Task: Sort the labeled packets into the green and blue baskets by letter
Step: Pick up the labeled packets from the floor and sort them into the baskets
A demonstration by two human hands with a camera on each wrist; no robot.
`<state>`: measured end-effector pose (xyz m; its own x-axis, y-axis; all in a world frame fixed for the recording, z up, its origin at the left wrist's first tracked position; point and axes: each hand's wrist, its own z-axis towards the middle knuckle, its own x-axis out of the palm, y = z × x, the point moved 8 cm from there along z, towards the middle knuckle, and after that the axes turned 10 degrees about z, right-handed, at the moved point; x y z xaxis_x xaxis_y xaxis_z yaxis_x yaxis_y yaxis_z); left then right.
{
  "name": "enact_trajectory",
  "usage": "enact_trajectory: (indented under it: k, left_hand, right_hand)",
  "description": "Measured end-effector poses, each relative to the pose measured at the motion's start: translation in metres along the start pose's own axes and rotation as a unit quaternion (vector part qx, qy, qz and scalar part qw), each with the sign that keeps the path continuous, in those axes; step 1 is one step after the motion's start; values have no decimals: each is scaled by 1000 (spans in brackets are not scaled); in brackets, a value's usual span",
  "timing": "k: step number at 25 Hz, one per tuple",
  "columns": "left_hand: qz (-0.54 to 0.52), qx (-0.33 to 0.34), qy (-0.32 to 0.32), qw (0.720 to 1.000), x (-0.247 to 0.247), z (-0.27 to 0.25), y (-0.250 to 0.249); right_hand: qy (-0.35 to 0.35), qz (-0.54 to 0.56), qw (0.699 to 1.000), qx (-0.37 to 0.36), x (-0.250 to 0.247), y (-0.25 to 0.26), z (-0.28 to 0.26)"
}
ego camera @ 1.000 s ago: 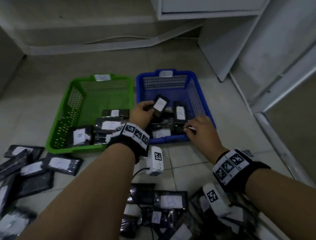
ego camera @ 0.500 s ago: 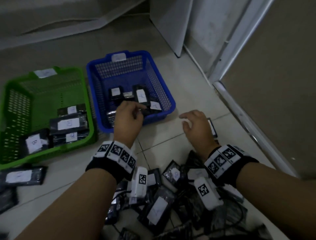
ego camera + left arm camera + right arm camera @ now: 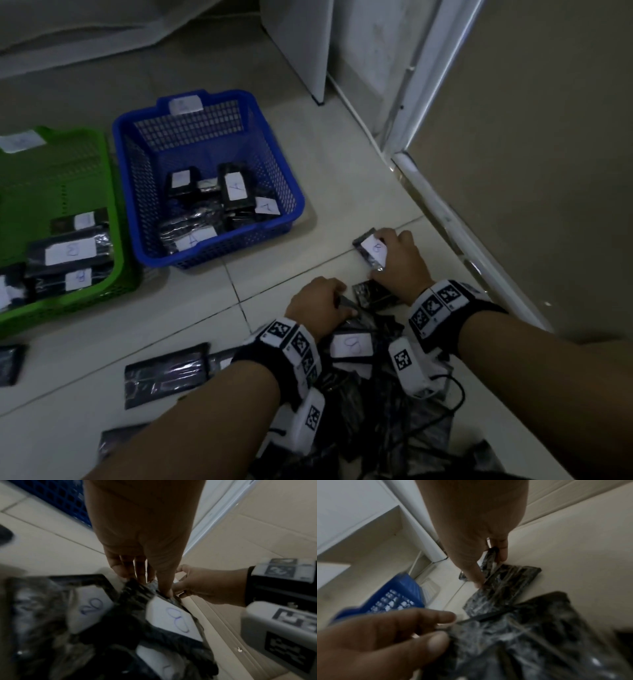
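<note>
The blue basket (image 3: 209, 178) holds several black packets with white labels. At the far left, the green basket (image 3: 113, 219) holds several more. My right hand (image 3: 380, 255) grips a black labeled packet (image 3: 371, 250) on the floor tiles right of the blue basket, thumb and fingers on its edges (image 3: 489, 559). My left hand (image 3: 342, 305) pinches the edge of a dark packet (image 3: 371, 294) at the top of the loose pile (image 3: 359, 377), between thumb and fingers (image 3: 154, 586). Two pile packets (image 3: 175, 619) show handwritten B labels.
More loose packets (image 3: 164, 377) lie on the tiles at lower left. A door frame and raised threshold (image 3: 455, 219) run close along the right. A white cabinet (image 3: 301, 51) stands behind the blue basket. Bare tiles (image 3: 191, 308) lie between the baskets and the pile.
My left hand let go of a packet in the blue basket and came back to the pile. My right hand moved right and took hold of a labeled packet. The view swung right.
</note>
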<state>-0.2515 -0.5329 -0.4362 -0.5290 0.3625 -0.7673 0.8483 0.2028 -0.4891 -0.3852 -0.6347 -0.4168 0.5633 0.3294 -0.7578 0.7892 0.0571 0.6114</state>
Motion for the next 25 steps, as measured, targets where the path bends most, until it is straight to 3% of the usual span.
enact_trajectory:
  k: [4,8,12,21,25]
  left_hand:
    - [-83,1,38,996,-9,1,-1]
    - [-222,55,36,973,-60,-19,17]
    - [-274,105,59,954,-100,-45,39]
    - [-352,92,-65,929,-182,-80,100]
    - [-360,78,-169,914,-205,-84,129]
  right_hand:
    - [12,182,983,-10,-10,9,-12]
    - [21,359,933,8,-16,36,-21]
    - [26,418,908,-21,-20,79,-20]
    - [33,487,872,-52,3,153,-3]
    - [35,519,852,-58,13,170,10]
